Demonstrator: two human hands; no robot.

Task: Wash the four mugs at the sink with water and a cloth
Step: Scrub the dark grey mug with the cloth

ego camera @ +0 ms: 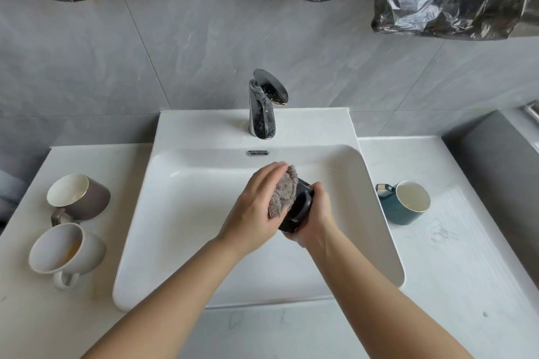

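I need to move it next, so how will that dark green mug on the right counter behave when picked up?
The dark green mug stands upright and squat, so a push should slide it rather than tip it. It looks like glazed ceramic: probably rigid, weighty and chippable. The glossy surface may slip when wet; its handle offers a surer hold.

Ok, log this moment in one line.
step: wiping black mug | left hand: holds cloth on mug | right hand: grips mug over sink | counter: brown mug, white mug, green mug
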